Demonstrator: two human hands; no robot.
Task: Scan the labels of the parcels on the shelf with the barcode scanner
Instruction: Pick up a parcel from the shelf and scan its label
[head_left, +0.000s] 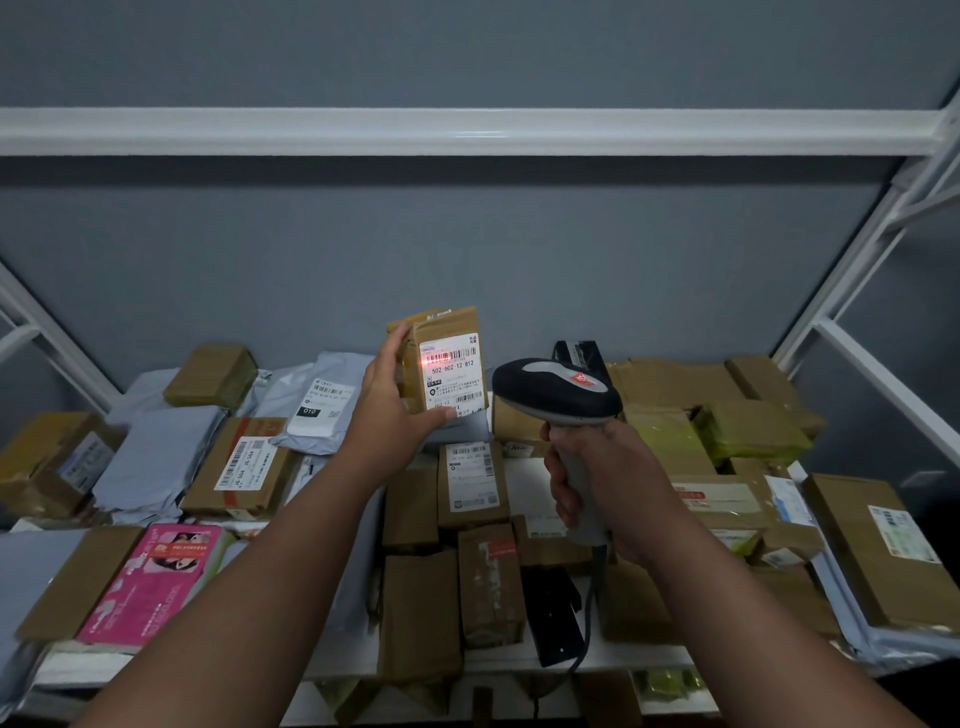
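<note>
Mid-scan here: left hand (387, 402) holds a small brown cardboard parcel (441, 358) upright, right hand (592, 478) just beside it grips the grey pistol-grip barcode scanner (558, 389), red beam on its white label (451, 371), so next I'd guess put it down, grab another.

The small brown cardboard parcel (441, 358) held up at centre is matt, wrapped in glossy tape, and bears a smooth white paper label (453, 375). The black-and-grey plastic barcode scanner (558, 395) has a smooth, faintly shiny head. At 9 o'clock lie soft grey plastic mailer bags (156, 457) with a dull sheen; at 7 o'clock, a glossy pink printed carton (150, 582). The white-painted metal shelf frame (467, 130) looks smooth.
</note>
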